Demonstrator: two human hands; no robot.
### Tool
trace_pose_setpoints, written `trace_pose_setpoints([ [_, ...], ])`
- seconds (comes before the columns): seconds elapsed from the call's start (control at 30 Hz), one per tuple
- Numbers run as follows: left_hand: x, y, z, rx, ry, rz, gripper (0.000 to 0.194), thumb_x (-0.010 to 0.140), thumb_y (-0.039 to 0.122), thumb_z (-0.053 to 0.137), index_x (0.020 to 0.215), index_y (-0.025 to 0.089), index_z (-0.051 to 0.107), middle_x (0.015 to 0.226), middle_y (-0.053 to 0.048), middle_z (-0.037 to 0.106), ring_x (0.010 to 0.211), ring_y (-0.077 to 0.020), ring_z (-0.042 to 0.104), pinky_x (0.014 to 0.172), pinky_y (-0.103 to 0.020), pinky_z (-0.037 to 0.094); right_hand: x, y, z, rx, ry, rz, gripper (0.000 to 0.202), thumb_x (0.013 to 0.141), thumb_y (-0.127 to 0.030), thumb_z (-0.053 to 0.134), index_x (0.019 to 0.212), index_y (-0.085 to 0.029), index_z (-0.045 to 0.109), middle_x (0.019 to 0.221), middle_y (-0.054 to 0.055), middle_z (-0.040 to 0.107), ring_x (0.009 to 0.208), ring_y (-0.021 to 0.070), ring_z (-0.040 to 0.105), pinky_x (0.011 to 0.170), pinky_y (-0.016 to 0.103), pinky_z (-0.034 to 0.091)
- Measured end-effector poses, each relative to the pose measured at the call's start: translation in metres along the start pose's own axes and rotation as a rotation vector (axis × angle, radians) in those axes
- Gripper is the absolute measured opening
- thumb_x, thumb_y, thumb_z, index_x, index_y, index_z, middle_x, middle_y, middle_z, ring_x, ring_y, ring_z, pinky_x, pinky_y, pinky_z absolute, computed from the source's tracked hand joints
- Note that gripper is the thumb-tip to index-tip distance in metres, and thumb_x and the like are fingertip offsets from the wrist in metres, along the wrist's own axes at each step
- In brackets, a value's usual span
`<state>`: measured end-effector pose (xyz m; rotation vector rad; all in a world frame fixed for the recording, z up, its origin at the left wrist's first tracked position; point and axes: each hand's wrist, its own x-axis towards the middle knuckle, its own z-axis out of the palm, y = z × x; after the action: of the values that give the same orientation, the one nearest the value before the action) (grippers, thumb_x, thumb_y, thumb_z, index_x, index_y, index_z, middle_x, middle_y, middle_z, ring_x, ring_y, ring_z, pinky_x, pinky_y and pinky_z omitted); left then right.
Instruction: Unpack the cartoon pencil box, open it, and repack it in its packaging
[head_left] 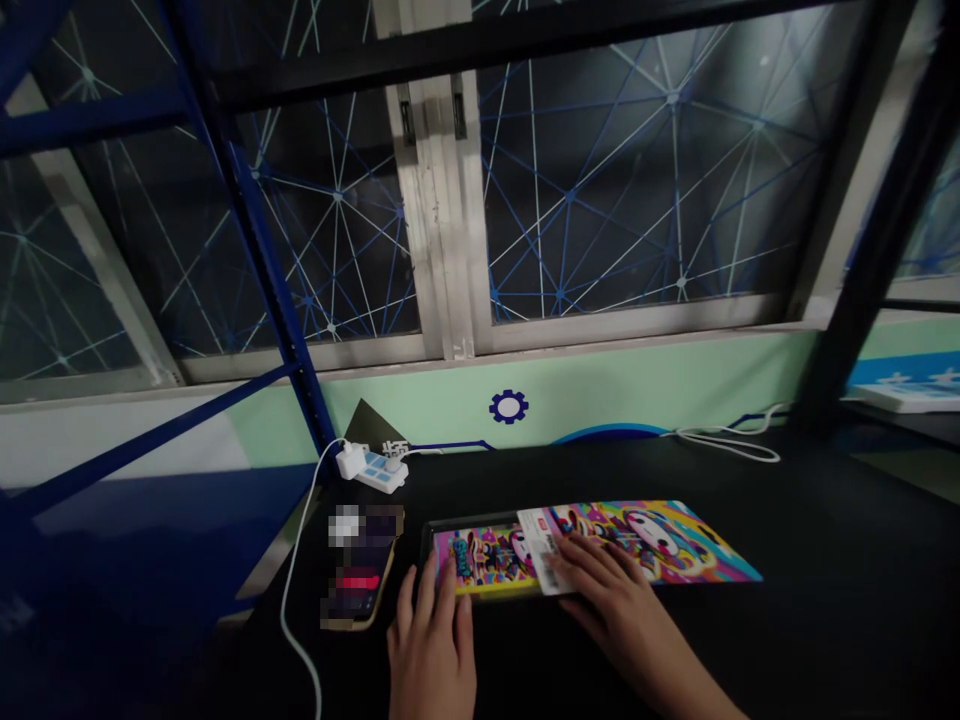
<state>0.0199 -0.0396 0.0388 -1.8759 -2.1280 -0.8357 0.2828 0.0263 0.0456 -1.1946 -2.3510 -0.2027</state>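
A flat dark-edged tray or case (491,580) with a bright cartoon print lies on the black table. A glossy, colourful cartoon-printed sheet (694,548) lies partly over its right end and reaches further right. Along the sheet's left edge runs a white strip (534,535) with a barcode. My left hand (433,640) is open at the tray's near left corner, fingertips at its edge. My right hand (611,590) lies flat with fingers stretched over the white strip and the sheet, covering part of the print.
A phone (364,568) with a lit, partly blurred screen lies left of the tray. Behind it sits a white power strip (384,472), and a white cable (289,590) runs down the table's left side. Another white cable (731,445) lies at the back right, near the wall.
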Motion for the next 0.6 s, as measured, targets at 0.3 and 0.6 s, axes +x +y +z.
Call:
trace_pose_setpoints([
  [0.3, 0.014, -0.008, -0.007, 0.033, -0.058, 0.084, 0.046, 0.102, 0.042, 0.046, 0.142, 0.026, 0.06, 0.15, -0.007, 0.058, 0.133, -0.0338, 0.054, 0.097, -0.05, 0.056, -0.04, 0.099, -0.039, -0.132, 0.103, -0.083, 0.046, 0.099, -0.021, 0.046, 0.14, -0.033, 0.062, 0.141, 0.003, 0.066, 0.128, 0.0274, 0.064, 0.101, 0.047, 0.054],
  [0.6, 0.058, -0.008, -0.003, -0.325, -0.047, 0.045, 0.042, 0.101, 0.04, 0.045, 0.129, 0.022, 0.07, 0.136, -0.011, 0.067, 0.12, -0.0336, 0.057, 0.108, -0.057, 0.047, -0.044, 0.027, -0.051, -0.245, 0.408, -0.134, 0.059, 0.098, -0.016, 0.04, 0.155, -0.031, 0.042, 0.143, 0.002, 0.064, 0.126, 0.0247, 0.065, 0.103, 0.039, 0.049],
])
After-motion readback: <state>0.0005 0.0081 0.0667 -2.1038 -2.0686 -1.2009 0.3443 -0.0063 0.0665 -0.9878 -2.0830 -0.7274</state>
